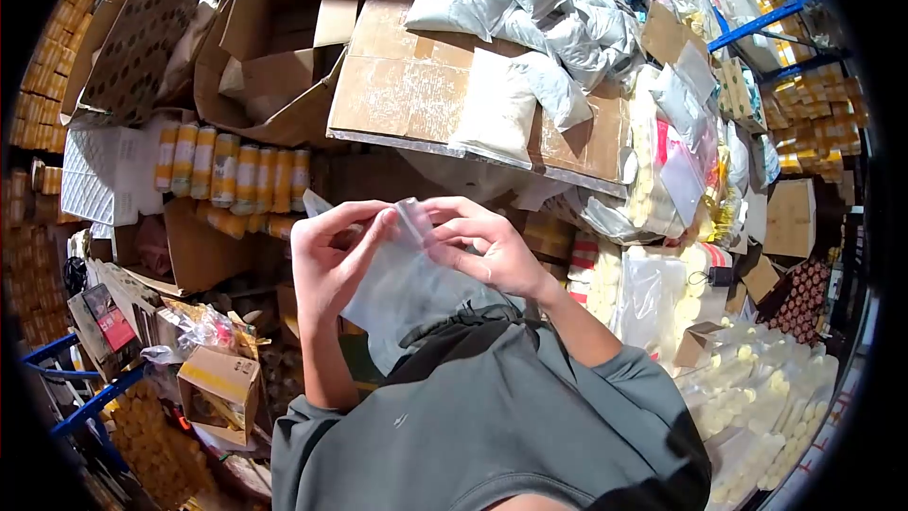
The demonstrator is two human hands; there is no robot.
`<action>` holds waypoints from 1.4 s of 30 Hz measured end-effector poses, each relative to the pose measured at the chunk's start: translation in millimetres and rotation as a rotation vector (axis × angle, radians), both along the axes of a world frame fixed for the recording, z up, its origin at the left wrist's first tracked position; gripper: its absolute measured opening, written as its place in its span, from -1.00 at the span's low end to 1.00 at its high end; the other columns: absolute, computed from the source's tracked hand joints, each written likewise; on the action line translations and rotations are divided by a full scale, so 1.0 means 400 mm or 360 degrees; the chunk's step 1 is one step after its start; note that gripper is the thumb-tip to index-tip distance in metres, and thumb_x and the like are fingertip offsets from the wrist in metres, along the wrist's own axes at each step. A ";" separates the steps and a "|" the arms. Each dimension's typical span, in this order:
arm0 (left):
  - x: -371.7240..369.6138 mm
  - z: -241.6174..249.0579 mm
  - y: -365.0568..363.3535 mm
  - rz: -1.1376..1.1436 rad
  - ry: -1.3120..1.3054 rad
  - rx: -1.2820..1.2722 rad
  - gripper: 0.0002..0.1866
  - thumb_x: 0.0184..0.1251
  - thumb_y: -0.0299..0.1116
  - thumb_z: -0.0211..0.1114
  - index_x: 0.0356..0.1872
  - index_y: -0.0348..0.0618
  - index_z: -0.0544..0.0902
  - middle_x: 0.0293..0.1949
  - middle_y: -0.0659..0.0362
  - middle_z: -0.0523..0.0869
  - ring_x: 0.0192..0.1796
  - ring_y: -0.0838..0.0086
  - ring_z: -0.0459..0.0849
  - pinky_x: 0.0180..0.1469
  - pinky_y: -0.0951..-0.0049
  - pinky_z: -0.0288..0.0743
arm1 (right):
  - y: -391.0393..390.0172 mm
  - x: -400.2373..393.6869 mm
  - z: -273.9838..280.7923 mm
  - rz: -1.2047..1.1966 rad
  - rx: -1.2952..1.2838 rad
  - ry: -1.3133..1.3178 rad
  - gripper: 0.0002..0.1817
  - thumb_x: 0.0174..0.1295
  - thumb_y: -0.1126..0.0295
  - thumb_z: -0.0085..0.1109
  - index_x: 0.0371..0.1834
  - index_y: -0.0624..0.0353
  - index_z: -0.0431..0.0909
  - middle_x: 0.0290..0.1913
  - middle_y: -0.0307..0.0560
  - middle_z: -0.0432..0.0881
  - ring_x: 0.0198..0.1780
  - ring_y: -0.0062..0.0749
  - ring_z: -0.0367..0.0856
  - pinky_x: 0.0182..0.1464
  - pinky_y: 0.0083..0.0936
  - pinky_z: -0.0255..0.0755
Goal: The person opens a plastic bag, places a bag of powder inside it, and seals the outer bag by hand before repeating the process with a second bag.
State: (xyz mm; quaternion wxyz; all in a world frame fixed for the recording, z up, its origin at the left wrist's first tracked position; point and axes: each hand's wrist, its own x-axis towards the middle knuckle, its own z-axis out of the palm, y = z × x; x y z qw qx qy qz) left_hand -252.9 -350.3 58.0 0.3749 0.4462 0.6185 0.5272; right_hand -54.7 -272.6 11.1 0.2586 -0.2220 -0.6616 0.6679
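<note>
Both hands are at the top edge of a clear plastic bag (388, 289) that hangs down in front of the grey shirt. My left hand (333, 251) pinches the edge between thumb and forefinger. My right hand (482, 244) grips the same edge a little to the right, fingers curled over a narrow folded strip. The bag looks flat, and its lower part reaches the shirt. Just beyond the hands, a filled white bag (496, 109) lies on a cardboard-topped table (407, 85), near its front edge.
A heap of grey-white filled pouches (539, 0) covers the table's back. An open cardboard box (284, 38) stands at the left, above a row of yellow-labelled jars (227, 170). Stacked clear packs (757, 397) fill the right side, below a blue shelf frame (757, 26).
</note>
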 end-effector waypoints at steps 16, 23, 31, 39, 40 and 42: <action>0.087 0.010 0.124 -0.0644 0.0605 -0.0194 -0.67 0.26 -0.51 0.31 0.06 -0.11 0.62 -0.45 -0.02 0.70 -0.53 0.25 0.66 -0.40 0.41 0.52 | 0.088 0.077 0.029 -0.0157 -0.0587 0.0265 -0.66 0.30 0.63 0.15 0.14 0.26 0.57 -0.03 -0.15 0.66 0.05 -0.54 0.61 0.12 -0.61 0.49; 0.179 0.013 0.238 -0.0755 0.0683 -0.0416 -0.40 0.27 -0.51 0.27 0.36 0.07 0.42 -0.58 -0.01 0.56 -0.63 0.19 0.50 -0.43 0.37 0.47 | 0.170 0.188 0.035 -0.0172 -0.0841 0.0161 -0.51 0.23 0.60 0.20 0.28 0.25 0.48 -0.12 -0.23 0.63 -0.09 -0.62 0.57 0.08 -0.61 0.46; 0.340 0.011 0.419 -0.1013 0.0746 -0.0593 -0.36 0.31 -0.48 0.24 0.42 0.10 0.33 -0.43 -0.08 0.68 -0.39 0.03 0.71 -0.34 0.27 0.56 | 0.266 0.331 -0.060 -0.0032 -0.0930 0.0245 -0.23 0.04 0.73 0.16 0.39 0.07 0.19 -0.13 -0.24 0.53 -0.05 -0.63 0.50 0.10 -0.61 0.39; 0.422 0.047 0.575 -0.0877 0.0700 -0.0700 -0.63 0.34 -0.52 0.20 0.17 -0.05 0.59 -0.48 0.09 0.69 -0.48 0.44 0.65 -0.33 0.50 0.52 | 0.452 0.466 -0.092 0.0370 -0.0702 0.0077 -0.60 0.12 0.57 0.35 0.05 0.19 0.52 -0.26 -0.22 0.66 -0.21 -0.60 0.56 -0.01 -0.50 0.45; 0.428 0.056 0.587 -0.0741 0.0698 -0.0669 -0.66 0.36 -0.53 0.18 0.14 -0.07 0.60 -0.51 0.12 0.68 -0.50 0.54 0.60 -0.36 0.55 0.48 | 0.465 0.479 -0.104 0.0491 -0.0654 0.0064 -0.63 0.12 0.55 0.38 0.02 0.20 0.56 -0.21 -0.20 0.69 -0.18 -0.59 0.59 0.05 -0.48 0.46; 0.428 0.074 0.604 -0.0529 0.0683 -0.0736 -0.71 0.43 -0.53 0.11 0.11 -0.13 0.60 -0.49 0.21 0.70 -0.51 0.67 0.47 -0.41 0.63 0.36 | 0.479 0.495 -0.116 0.0542 -0.0583 0.0200 -0.75 0.12 0.50 0.40 -0.12 0.21 0.64 -0.18 -0.18 0.70 -0.11 -0.45 0.65 0.03 -0.50 0.48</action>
